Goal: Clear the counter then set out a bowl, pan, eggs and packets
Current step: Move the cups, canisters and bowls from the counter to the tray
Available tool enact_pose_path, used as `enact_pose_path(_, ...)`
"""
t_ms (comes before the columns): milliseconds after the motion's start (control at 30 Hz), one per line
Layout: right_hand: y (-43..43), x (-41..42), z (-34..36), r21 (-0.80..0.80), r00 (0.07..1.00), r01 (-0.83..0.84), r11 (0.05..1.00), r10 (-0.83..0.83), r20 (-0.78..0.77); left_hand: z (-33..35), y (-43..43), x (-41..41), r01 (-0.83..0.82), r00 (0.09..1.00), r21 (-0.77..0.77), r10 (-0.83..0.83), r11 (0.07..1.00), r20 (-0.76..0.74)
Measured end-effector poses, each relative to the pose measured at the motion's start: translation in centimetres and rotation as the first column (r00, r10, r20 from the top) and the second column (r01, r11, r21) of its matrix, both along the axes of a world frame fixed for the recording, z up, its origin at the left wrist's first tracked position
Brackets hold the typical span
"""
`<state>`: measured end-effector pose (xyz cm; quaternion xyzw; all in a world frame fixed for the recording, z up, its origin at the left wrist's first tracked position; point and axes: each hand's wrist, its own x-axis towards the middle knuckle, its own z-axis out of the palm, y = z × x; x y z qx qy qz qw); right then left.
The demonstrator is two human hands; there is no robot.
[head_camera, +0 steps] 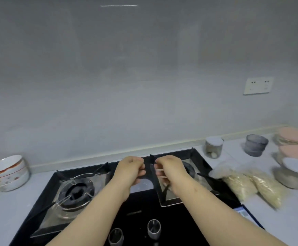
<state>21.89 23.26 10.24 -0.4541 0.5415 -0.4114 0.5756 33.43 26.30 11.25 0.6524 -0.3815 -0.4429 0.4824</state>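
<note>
My left hand (131,170) and my right hand (171,172) hover close together over the middle of the black gas stove (141,213). The right hand pinches a thin pale stick (160,172) that points toward the left hand. The left hand's fingers are curled in, and I see nothing in it. Stacked white bowls with red markings (7,173) stand on the counter at the far left. Clear packets of pale grains (247,183) lie right of the stove. A blue packet (244,213) lies near the stove's right front corner. A small jar (214,147) holds egg-like white lumps.
Behind the packets stand stacked grey cups (256,145), pink-lidded containers (295,137) and a white-lidded jar (293,173). Two burners (75,192) with raised pan supports and two knobs (153,228) sit on the stove. A wall socket (258,85) is at the right.
</note>
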Motion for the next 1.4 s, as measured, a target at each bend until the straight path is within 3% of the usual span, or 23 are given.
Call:
enact_pose_path(200,-5.5,-19.4,-0.9,-0.072,0.985,0.144,0.987,-0.149,-0.085,-0.8,-7.6,-17.9,0.132,0.99,0.001,-0.132,0.991,-0.042)
enact_pose_path(400,-10.7,-31.0,-2.4,-0.029,0.968,0.179,0.983,-0.181,-0.172,-2.4,-14.4,-29.3,0.196,0.98,0.033,-0.195,0.98,-0.039)
enact_pose_path(567,-15.9,-35.2,-3.4,-0.03,0.959,0.188,0.982,-0.19,-0.208,-4.0,-19.8,-32.5,0.214,0.975,0.046,-0.216,0.976,0.055)
enact_pose_path(733,-20.8,-38.0,-5.0,-0.035,0.937,0.183,0.983,-0.185,-0.295,-5.7,-25.0,-32.9,0.167,0.954,0.029,-0.169,0.986,0.249)
enact_pose_path(833,-23.6,-39.1,-6.2,-0.035,0.92,0.172,0.984,-0.174,-0.351,-7.2,-27.9,-32.7,0.131,0.857,0.07,-0.148,0.989,0.494)
enact_pose_path(933,-26.1,-40.2,-7.2,-0.033,0.908,0.154,0.988,-0.155,-0.39,-8.6,-30.4,-32.6,0.078,0.744,0.161,-0.165,0.984,0.647)
enact_pose_path(1133,-31.0,-43.1,-8.3,-0.104,0.883,0.136,0.985,-0.168,-0.437,-10.9,-35.6,-33.2,-0.014,0.789,0.318,-0.185,0.948,0.586)
enact_pose_path(1267,-33.7,-45.8,-9.1,-0.239,0.8,0.225,0.945,-0.319,-0.509,-12.0,-37.7,-34.2,-0.055,0.751,0.338,-0.184,0.939,0.634)
enact_pose_path(1400,-35.8,-47.0,-9.9,-0.199,0.789,0.221,0.955,-0.295,-0.539,-12.0,-38.3,-36.1,0.064,0.679,0.338,-0.289,0.939,0.675)
